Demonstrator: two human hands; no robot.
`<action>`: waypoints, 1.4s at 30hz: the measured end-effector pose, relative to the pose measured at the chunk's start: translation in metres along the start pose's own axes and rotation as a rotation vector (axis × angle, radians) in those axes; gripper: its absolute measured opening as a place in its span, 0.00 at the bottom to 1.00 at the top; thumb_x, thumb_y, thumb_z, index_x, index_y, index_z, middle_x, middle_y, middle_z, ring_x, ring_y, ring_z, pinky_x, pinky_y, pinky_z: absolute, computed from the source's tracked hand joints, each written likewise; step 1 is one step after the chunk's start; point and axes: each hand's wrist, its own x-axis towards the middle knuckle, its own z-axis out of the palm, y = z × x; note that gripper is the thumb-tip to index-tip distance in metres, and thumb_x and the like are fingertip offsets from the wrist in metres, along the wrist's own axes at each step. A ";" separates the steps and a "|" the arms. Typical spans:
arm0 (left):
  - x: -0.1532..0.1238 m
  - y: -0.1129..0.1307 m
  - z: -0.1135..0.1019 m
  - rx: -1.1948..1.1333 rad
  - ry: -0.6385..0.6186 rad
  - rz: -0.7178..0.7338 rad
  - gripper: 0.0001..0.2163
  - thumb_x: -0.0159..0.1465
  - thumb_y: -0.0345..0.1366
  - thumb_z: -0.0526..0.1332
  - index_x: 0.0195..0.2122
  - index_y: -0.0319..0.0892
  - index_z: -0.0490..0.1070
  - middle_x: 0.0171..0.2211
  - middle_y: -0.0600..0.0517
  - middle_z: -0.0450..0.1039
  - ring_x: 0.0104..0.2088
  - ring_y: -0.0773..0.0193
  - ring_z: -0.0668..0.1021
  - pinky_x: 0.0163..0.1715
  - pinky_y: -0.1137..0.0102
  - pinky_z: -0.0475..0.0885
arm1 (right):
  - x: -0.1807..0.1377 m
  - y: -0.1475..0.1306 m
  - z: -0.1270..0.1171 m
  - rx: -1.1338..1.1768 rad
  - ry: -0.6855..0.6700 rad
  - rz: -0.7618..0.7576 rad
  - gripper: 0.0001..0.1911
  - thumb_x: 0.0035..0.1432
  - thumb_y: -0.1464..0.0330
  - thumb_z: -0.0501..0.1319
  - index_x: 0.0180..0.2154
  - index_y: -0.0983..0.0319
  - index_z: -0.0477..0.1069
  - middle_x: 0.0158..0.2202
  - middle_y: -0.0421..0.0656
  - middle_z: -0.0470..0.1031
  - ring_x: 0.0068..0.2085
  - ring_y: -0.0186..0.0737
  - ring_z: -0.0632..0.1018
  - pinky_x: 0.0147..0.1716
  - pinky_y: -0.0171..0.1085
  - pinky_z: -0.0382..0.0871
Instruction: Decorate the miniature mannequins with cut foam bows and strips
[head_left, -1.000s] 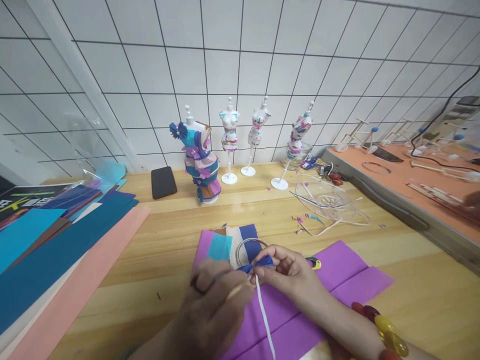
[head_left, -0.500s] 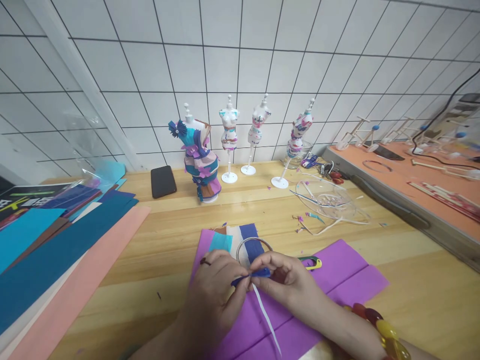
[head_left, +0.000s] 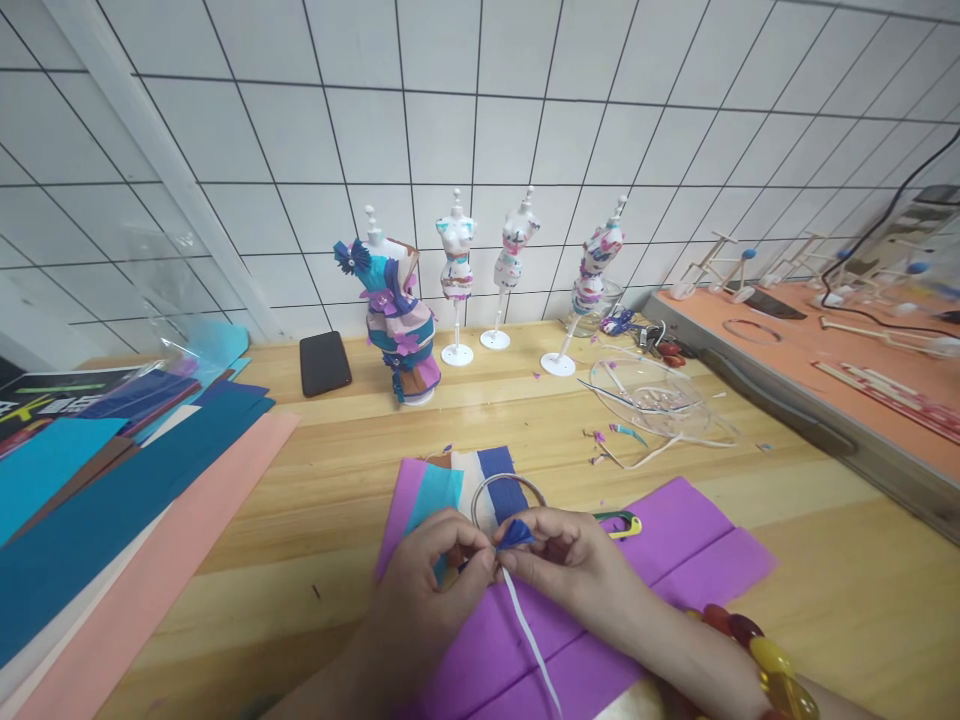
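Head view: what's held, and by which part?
The right hand pinches the blue piece at its narrow, gathered part; the left hand pinches there too, its exact hold hidden.

the blue scrap (head_left: 517, 534) looks papery, the ring (head_left: 508, 477) glossy metal, the table (head_left: 300, 550) smooth wood.

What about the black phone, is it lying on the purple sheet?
No, the black phone lies on the wooden table, apart from the purple sheet.
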 end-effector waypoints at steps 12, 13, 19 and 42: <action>0.003 0.007 -0.001 -0.286 -0.075 -0.237 0.08 0.57 0.36 0.58 0.22 0.40 0.66 0.22 0.57 0.62 0.26 0.69 0.65 0.28 0.74 0.60 | -0.001 -0.002 -0.001 -0.096 -0.007 -0.019 0.11 0.50 0.61 0.63 0.28 0.64 0.73 0.22 0.39 0.70 0.25 0.32 0.69 0.27 0.32 0.64; 0.003 0.007 -0.001 -0.325 -0.082 -0.258 0.08 0.57 0.36 0.58 0.22 0.40 0.65 0.21 0.57 0.62 0.25 0.70 0.64 0.27 0.74 0.59 | -0.001 -0.002 -0.001 -0.100 -0.014 -0.024 0.12 0.50 0.61 0.63 0.28 0.64 0.73 0.23 0.39 0.71 0.26 0.33 0.69 0.28 0.33 0.64; 0.004 -0.006 -0.001 -0.518 -0.153 -0.321 0.11 0.56 0.39 0.60 0.22 0.39 0.64 0.18 0.58 0.60 0.21 0.73 0.60 0.22 0.76 0.54 | -0.001 -0.003 -0.003 -0.056 -0.042 -0.009 0.13 0.48 0.59 0.64 0.25 0.64 0.72 0.21 0.38 0.70 0.24 0.32 0.69 0.27 0.32 0.64; 0.008 0.003 -0.016 -0.727 -0.332 -0.538 0.08 0.52 0.37 0.62 0.26 0.36 0.69 0.19 0.55 0.66 0.18 0.73 0.65 0.18 0.75 0.62 | -0.003 -0.003 -0.004 -0.246 -0.015 -0.028 0.08 0.49 0.63 0.64 0.28 0.62 0.76 0.23 0.40 0.73 0.25 0.32 0.70 0.26 0.32 0.65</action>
